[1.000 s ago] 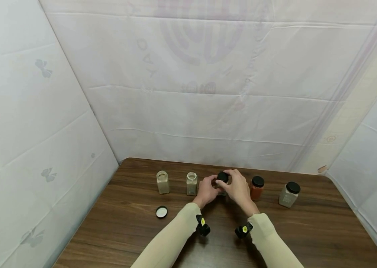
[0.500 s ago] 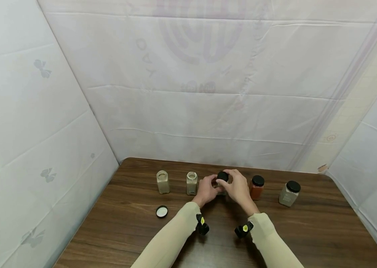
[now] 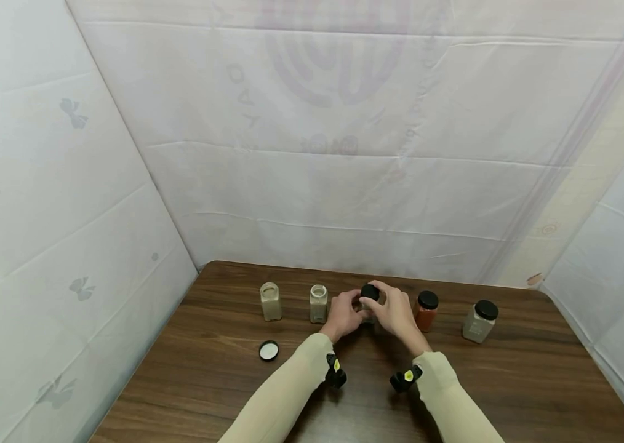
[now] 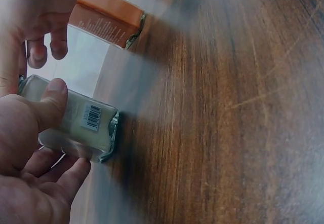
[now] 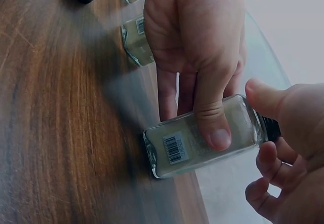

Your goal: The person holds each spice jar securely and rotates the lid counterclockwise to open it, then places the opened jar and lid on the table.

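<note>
Between my hands stands a square glass spice jar (image 5: 195,142) of pale powder, with a barcode label on its side. My left hand (image 3: 343,315) grips its body, thumb across the near face and fingers behind. The thumb and fingers of my right hand (image 3: 395,311) hold the black lid (image 3: 370,291) on top. In the left wrist view that lid is hidden behind the hands, while the jar (image 4: 81,115) shows its base at the wooden table (image 4: 228,107).
Two uncapped jars of pale powder, one far left (image 3: 271,303) and one nearer (image 3: 318,304), stand to the left. A loose black lid (image 3: 269,351) lies upturned before them. To the right are a capped red-orange jar (image 3: 426,311) and a capped pale jar (image 3: 479,322).
Both hands stay on the same jar and its lid, with hardly any visible movement. The view shifts very slightly.
</note>
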`<state>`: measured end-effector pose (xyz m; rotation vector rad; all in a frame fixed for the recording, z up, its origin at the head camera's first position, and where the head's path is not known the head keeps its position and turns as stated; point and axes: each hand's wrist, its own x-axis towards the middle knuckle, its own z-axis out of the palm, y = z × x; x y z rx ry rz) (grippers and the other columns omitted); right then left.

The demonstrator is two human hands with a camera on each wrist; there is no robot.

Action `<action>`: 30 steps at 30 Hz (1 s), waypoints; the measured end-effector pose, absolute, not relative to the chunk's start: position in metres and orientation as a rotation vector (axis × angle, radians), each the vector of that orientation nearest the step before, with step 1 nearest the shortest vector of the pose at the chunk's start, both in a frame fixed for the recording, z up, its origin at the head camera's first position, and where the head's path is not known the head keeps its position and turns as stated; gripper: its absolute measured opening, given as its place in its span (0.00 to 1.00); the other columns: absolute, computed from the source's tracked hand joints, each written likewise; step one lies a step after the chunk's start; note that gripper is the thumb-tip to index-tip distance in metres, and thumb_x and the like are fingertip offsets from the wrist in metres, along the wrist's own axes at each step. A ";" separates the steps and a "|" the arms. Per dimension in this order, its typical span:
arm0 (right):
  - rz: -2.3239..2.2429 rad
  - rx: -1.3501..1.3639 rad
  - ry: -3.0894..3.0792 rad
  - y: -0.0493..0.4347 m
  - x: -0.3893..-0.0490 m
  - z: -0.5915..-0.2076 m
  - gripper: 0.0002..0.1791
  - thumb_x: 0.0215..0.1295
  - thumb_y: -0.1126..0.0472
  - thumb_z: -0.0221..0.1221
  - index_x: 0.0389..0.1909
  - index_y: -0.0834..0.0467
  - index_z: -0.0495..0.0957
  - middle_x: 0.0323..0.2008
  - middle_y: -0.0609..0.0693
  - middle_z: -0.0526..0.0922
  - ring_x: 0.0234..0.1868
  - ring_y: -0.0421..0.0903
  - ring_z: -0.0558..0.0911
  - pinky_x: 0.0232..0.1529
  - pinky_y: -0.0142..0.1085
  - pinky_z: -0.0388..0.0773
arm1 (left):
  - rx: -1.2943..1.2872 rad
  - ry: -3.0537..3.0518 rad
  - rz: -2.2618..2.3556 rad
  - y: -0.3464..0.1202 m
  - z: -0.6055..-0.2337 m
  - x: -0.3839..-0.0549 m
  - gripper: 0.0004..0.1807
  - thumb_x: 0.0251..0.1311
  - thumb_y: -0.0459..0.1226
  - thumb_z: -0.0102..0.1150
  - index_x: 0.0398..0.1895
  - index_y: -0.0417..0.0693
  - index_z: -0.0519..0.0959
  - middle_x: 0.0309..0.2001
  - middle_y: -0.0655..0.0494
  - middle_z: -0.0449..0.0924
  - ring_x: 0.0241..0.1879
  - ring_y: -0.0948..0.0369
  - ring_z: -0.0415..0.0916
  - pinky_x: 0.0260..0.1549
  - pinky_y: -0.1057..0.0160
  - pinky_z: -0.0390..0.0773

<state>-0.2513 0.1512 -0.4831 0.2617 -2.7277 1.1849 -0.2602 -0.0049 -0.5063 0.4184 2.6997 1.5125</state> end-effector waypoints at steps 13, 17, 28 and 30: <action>1.130 0.374 -2.749 0.156 -0.253 -0.480 0.28 0.70 0.51 0.66 0.67 0.56 0.77 0.15 0.48 0.73 0.13 0.43 0.69 0.19 0.35 0.67 | 0.464 2.711 1.520 -0.005 -0.509 -0.262 0.22 0.62 0.41 0.74 0.58 0.47 0.84 0.48 0.55 0.88 0.39 0.64 0.80 0.40 0.65 0.77; 1.157 0.427 -2.745 0.159 -0.254 -0.478 0.26 0.70 0.53 0.66 0.67 0.55 0.77 0.16 0.47 0.74 0.15 0.43 0.70 0.20 0.35 0.67 | 0.466 2.692 1.522 -0.007 -0.508 -0.265 0.22 0.60 0.43 0.75 0.58 0.50 0.85 0.49 0.57 0.88 0.45 0.63 0.82 0.46 0.62 0.80; 1.191 0.458 -2.786 0.161 -0.257 -0.480 0.25 0.71 0.55 0.66 0.67 0.54 0.76 0.18 0.51 0.73 0.15 0.44 0.69 0.22 0.36 0.67 | 0.513 2.742 1.453 -0.008 -0.511 -0.267 0.23 0.58 0.41 0.77 0.57 0.49 0.85 0.46 0.55 0.88 0.44 0.62 0.82 0.47 0.59 0.80; 1.187 0.441 -2.795 0.161 -0.256 -0.480 0.27 0.70 0.55 0.66 0.68 0.54 0.75 0.20 0.53 0.75 0.17 0.47 0.71 0.23 0.39 0.68 | 0.512 2.742 1.458 -0.009 -0.512 -0.266 0.23 0.58 0.41 0.77 0.57 0.49 0.85 0.46 0.56 0.88 0.43 0.62 0.82 0.45 0.60 0.80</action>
